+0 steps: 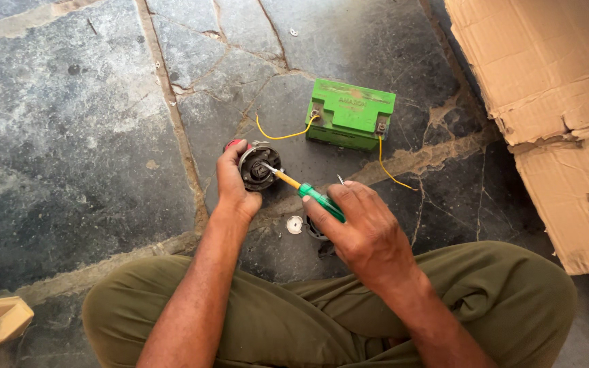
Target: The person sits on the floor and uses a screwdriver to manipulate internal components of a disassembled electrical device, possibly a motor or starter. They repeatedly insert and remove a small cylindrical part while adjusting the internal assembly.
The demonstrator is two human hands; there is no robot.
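Green-handled screwdriver (306,191) tip in round motor (259,165)

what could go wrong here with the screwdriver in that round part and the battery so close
The screwdriver tip is inside the round metal part that the left hand grips, so a slip could jab those fingers. The green battery has loose yellow wires whose bare ends might touch metal and short.
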